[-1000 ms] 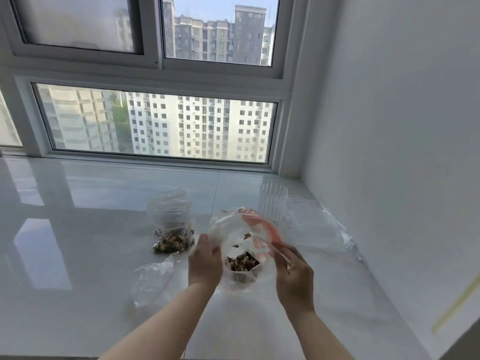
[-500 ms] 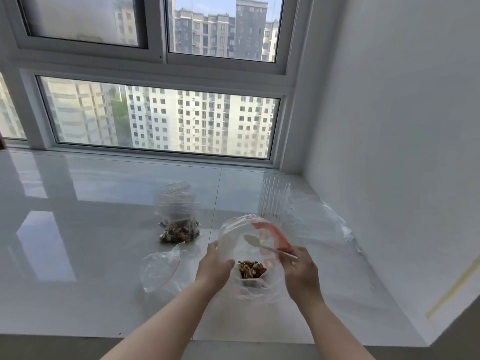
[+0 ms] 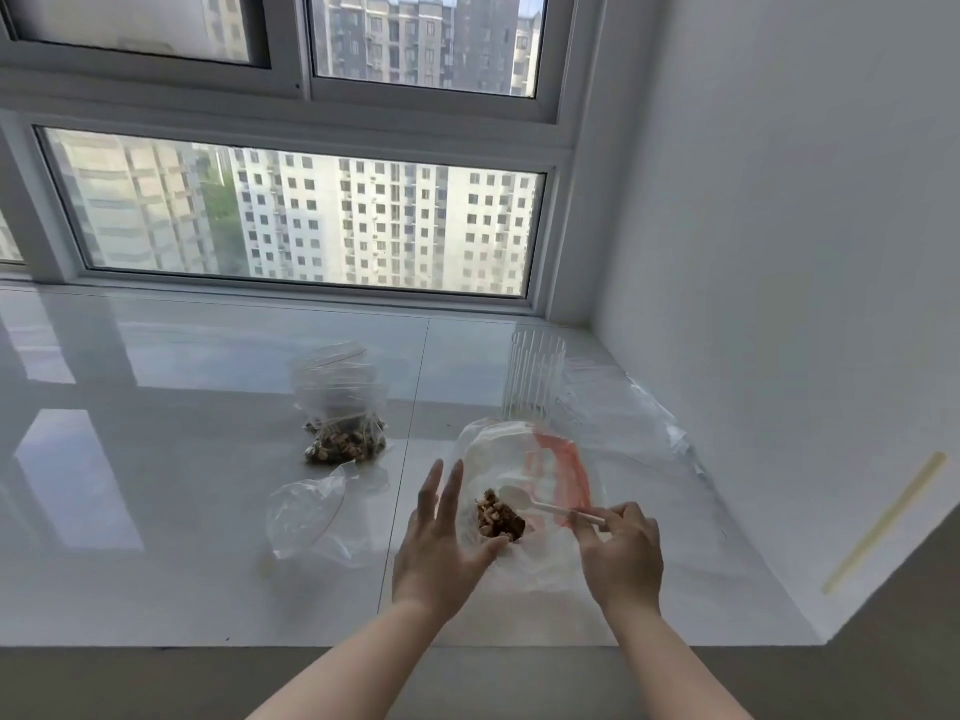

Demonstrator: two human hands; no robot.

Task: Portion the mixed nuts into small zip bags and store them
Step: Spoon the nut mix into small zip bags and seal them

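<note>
A large clear bag with a red strip [image 3: 524, 459] lies open on the white sill, with a clump of mixed nuts [image 3: 500, 518] inside. My right hand [image 3: 621, 550] pinches the handle of a white plastic spoon [image 3: 540, 504], whose bowl sits beside the nuts. My left hand [image 3: 441, 543] has straight fingers against the bag's left side. A small zip bag with nuts [image 3: 343, 407] stands further back left. An empty small zip bag [image 3: 311, 511] lies left of my left hand.
A clear ribbed plastic cup [image 3: 535, 376] stands behind the large bag. More clear plastic sheeting [image 3: 639, 423] lies along the right wall. The sill's front edge [image 3: 311, 645] runs just below my wrists. A window spans the back.
The view has tilted down and the hands sit lower. My left hand has let go of the bag's rim and spread its fingers. The spoon has dipped toward the nuts.
</note>
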